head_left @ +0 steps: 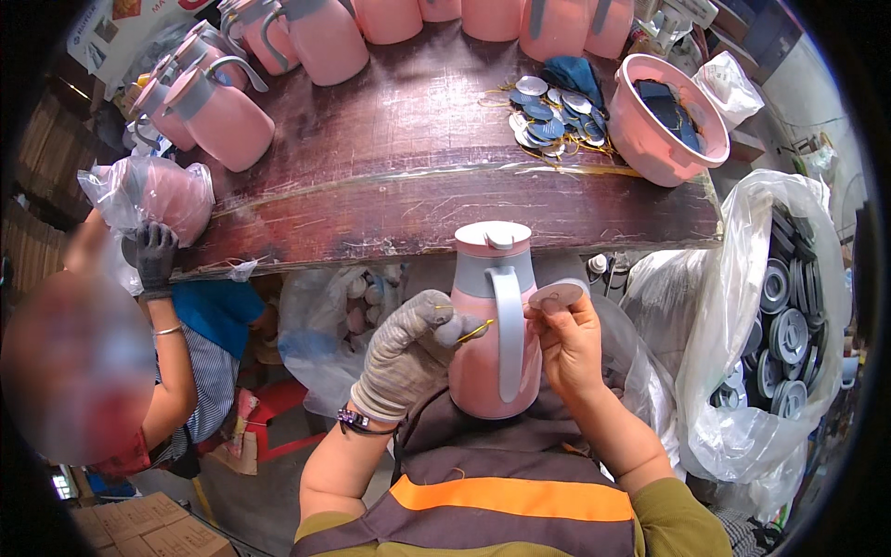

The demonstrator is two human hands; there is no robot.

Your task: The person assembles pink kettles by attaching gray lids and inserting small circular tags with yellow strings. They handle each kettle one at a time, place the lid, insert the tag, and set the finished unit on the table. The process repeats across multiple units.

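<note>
A pink vacuum jug (471, 376) with a grey neck, grey handle and white lid stands upright between my hands, close against my lap. My left hand (406, 348), in a grey knit glove, is closed with thumb and finger pinching a yellow string (476, 330) beside the jug's handle. At the handle's right, the bare fingers of my right hand (568, 345) grip a round, pale hang tag (557, 295). Whether the string runs to this tag behind the handle cannot be seen.
Several pink jugs (223, 121) line the far and left sides of the dark red table (371, 158). Loose round tags (548, 116) lie near a pink basin (640, 139). A plastic sack of grey lids (789, 334) stands right. A co-worker's gloved hand (153, 255) touches a bagged jug.
</note>
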